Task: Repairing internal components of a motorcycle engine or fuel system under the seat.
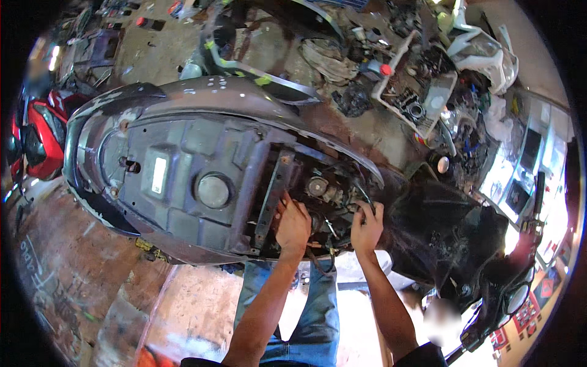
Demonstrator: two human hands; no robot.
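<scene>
Your right hand (367,225) half-curls at the right edge of the engine opening (309,152), left hand (293,225) loosely bent by the crossbar (273,194), holds unclear, apparently mid-adjustment, next calling for steadiness.

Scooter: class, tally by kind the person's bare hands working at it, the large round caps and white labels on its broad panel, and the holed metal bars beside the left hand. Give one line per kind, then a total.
Left hand and right hand: 2
Round cap: 1
White label: 1
Metal bar: 1
Total: 5
</scene>
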